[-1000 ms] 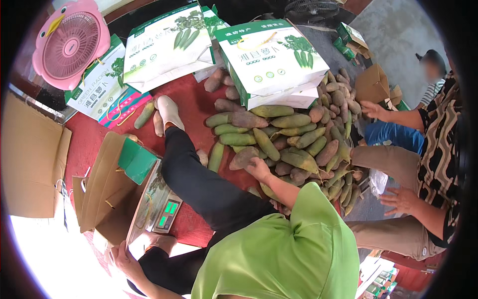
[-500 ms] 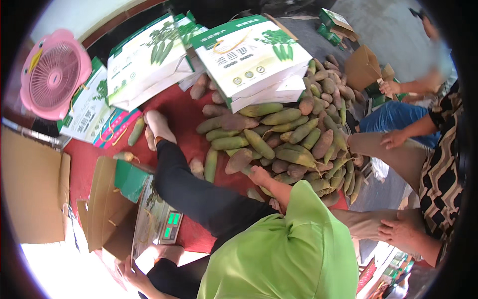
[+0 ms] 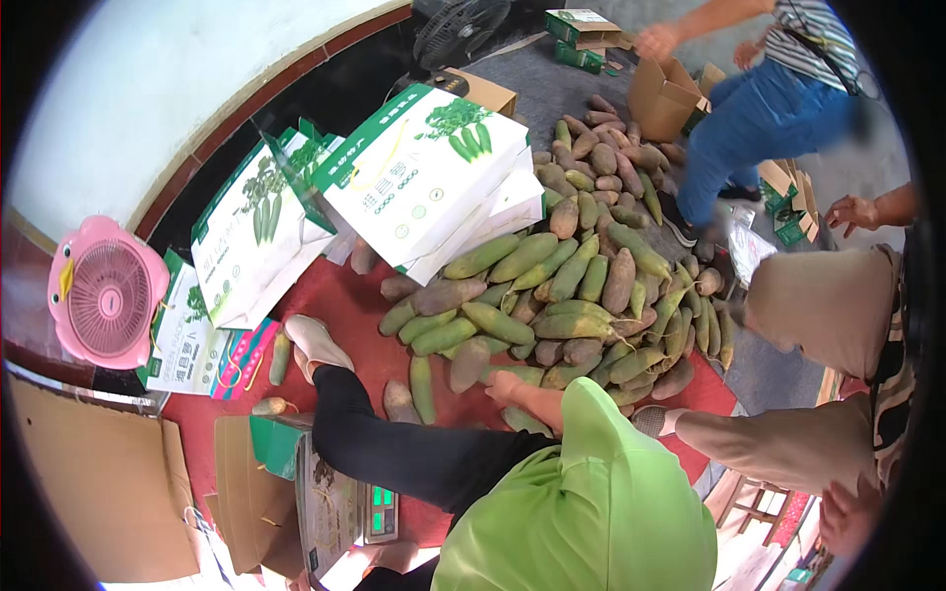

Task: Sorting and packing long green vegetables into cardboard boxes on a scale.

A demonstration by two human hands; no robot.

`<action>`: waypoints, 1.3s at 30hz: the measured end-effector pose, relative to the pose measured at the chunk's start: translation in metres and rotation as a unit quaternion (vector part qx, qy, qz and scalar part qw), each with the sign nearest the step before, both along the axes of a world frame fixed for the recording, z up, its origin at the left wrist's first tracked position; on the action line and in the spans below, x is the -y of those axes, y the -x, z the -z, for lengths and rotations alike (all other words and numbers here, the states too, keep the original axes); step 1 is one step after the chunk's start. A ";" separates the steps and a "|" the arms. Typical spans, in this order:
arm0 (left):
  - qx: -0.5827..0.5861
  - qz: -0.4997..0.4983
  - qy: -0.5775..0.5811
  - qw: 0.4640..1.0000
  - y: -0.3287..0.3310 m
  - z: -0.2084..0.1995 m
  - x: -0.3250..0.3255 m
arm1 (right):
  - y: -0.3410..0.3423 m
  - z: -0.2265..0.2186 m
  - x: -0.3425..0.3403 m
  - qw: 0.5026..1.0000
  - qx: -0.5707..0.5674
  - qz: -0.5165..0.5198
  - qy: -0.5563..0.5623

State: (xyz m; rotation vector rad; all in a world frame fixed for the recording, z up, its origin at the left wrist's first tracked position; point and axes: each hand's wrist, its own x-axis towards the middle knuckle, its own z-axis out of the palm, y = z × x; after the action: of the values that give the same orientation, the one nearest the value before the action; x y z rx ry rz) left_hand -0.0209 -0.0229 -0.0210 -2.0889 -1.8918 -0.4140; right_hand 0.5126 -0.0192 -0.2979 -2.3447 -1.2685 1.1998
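Note:
My right hand (image 3: 504, 387) reaches from a bright green sleeve to the near side of a big heap of radishes (image 3: 552, 286). Its fingers are closed over a green radish (image 3: 533, 376). A reddish-brown tuber (image 3: 469, 365) lies just beyond. Only a sliver of my left hand (image 3: 299, 582) shows at the lower edge, beside an opened carton (image 3: 241, 492), its fingers hidden. A white-and-green box (image 3: 330, 507) stands on a digital scale (image 3: 380, 512) with a lit green display, by my outstretched leg.
Printed gift boxes (image 3: 434, 177) stand behind the heap. A pink fan (image 3: 108, 293) is at far left, above a large cardboard sheet (image 3: 99, 483). At right, one person in jeans (image 3: 739, 128) bends by a brown carton (image 3: 662, 98); another sits with legs (image 3: 818, 295) near the heap.
The view has shifted, so the heap and boxes sit differently in it. My left hand has dropped almost out of view. The person in jeans now bends over beside the brown carton.

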 end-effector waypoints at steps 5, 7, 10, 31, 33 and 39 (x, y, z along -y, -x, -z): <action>-0.007 -0.006 0.009 1.000 -0.020 -0.015 0.003 | -0.002 -0.025 -0.012 0.997 -0.058 0.031 -0.045; 0.007 -0.021 0.017 1.000 -0.024 -0.017 0.005 | -0.006 -0.016 -0.016 0.997 -0.035 0.007 -0.066; 0.024 -0.017 0.022 0.999 -0.022 -0.017 0.004 | -0.010 -0.010 -0.019 0.996 -0.034 0.020 -0.084; 0.123 0.060 0.022 0.990 0.046 0.026 -0.016 | -0.145 -0.074 0.008 0.880 0.398 -0.221 0.138; 0.121 0.071 0.033 0.990 0.071 0.034 -0.015 | -0.141 -0.075 0.007 0.877 0.402 -0.223 0.136; 0.160 -0.088 0.073 0.980 0.011 0.012 -0.003 | -0.141 -0.061 0.008 0.874 0.410 -0.202 0.163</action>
State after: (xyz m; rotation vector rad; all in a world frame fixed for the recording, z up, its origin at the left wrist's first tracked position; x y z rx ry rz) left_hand -0.0322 -0.0200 -0.0335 -2.0174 -2.3345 -0.6164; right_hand 0.6536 -0.0275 -0.2364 -3.1095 -2.0203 0.4776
